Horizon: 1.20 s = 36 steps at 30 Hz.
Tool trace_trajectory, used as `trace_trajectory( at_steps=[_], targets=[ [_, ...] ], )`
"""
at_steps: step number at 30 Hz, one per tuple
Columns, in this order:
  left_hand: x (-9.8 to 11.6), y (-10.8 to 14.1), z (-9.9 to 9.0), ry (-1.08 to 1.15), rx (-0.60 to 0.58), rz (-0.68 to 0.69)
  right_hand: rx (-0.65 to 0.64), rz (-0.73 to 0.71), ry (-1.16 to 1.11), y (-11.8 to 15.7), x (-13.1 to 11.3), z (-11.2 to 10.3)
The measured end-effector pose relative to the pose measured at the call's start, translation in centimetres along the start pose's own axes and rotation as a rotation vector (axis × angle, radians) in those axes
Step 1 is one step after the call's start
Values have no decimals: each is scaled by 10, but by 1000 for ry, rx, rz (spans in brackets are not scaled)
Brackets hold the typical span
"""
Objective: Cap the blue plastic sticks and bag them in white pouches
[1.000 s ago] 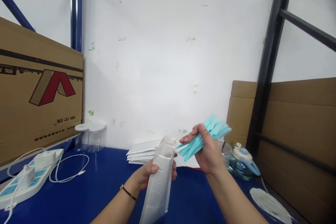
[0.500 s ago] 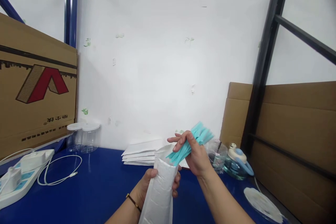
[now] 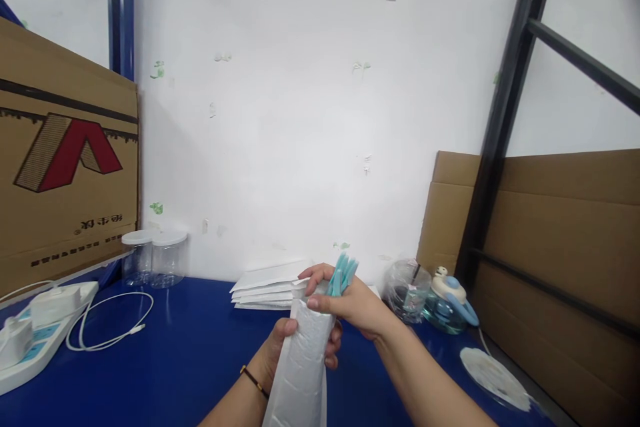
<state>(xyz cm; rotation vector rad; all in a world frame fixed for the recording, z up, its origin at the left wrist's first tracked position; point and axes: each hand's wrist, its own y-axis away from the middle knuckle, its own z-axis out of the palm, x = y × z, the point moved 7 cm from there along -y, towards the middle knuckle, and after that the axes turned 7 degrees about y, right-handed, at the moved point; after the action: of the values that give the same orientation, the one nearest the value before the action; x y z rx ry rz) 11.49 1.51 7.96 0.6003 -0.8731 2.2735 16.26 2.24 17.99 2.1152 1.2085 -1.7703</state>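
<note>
The pouch (image 3: 301,367) is held up over the desk (image 3: 200,353), midway between its left and right edges and in front of the pile (image 3: 267,287) at the back edge. The left hand (image 3: 274,347) wraps it below the mouth, thumb on one side edge and fingers around the other. The right hand (image 3: 353,307) closes over the mouth, thumb across the front, with the teal strips (image 3: 343,275) poking up out of its grip; how far they reach inside is hidden. The pouch looks light, soft and padded, likely to crumple rather than break, its smooth skin perhaps a little slippery. Both side edges just under the mouth seem the best hold; the strips, apparently thin and bendy, probably want gathering mid-bundle.
</note>
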Motion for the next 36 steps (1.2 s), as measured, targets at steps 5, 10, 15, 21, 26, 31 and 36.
trace_trajectory(
  at_steps=[5,10,15,21,26,31,36],
  targets=[
    [-2,1,-1,36,-3,-1,6,34,-3,0,-1,-3],
    [2,5,3,27,-20,-3,115,30,175,-2,6,-19],
    [9,19,-18,-163,169,-101,404,45,537,0,18,-61],
    [8,24,-54,-295,447,-27,452,0,473,18,14,-81],
    [-28,18,-40,-65,273,-233,122,-278,419,44,-5,-49],
    [-56,20,-19,136,117,-423,17,-51,441,62,25,-47],
    [-56,18,-62,29,491,-324,410,154,322,80,60,-125]
  ],
)
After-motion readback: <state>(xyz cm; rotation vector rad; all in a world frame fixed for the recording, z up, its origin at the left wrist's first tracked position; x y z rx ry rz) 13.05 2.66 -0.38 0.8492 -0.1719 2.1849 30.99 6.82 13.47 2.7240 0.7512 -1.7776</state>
